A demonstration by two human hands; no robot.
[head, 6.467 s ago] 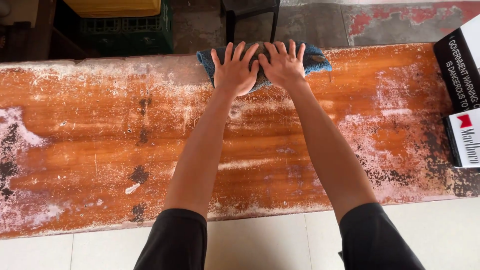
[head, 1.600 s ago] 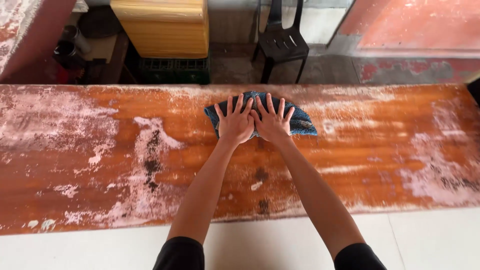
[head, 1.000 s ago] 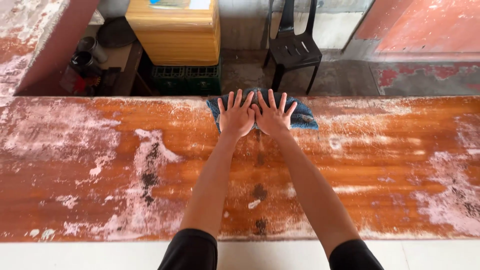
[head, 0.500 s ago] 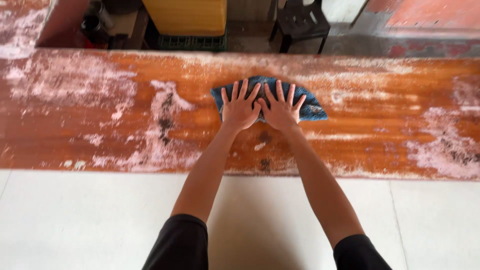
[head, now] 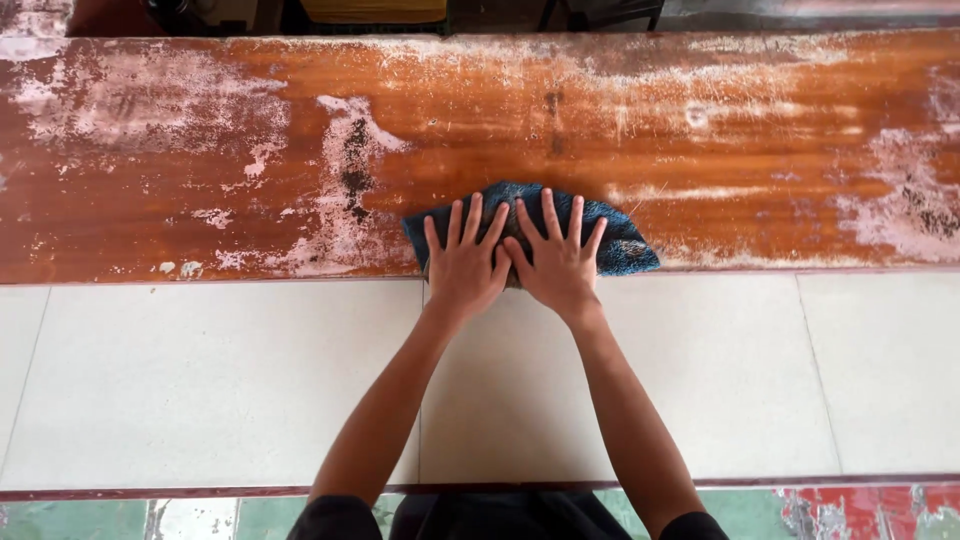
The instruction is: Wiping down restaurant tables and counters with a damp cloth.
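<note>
The blue cloth lies on the worn orange counter, at its near edge beside the pale tiles. Left hand and right hand press flat on the cloth, fingers spread wide, gripping nothing. It looks soft, light and limp, best controlled with palms on its middle.

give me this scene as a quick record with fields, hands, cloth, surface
left hand: flat on the cloth, fingers spread
right hand: flat on the cloth beside the left, fingers spread
cloth: dark blue, crumpled, at the near edge of the board
board: long, orange-brown wood with worn whitish patches
tiles: pale, between the board and the person
grip: none, both palms press down open
</note>
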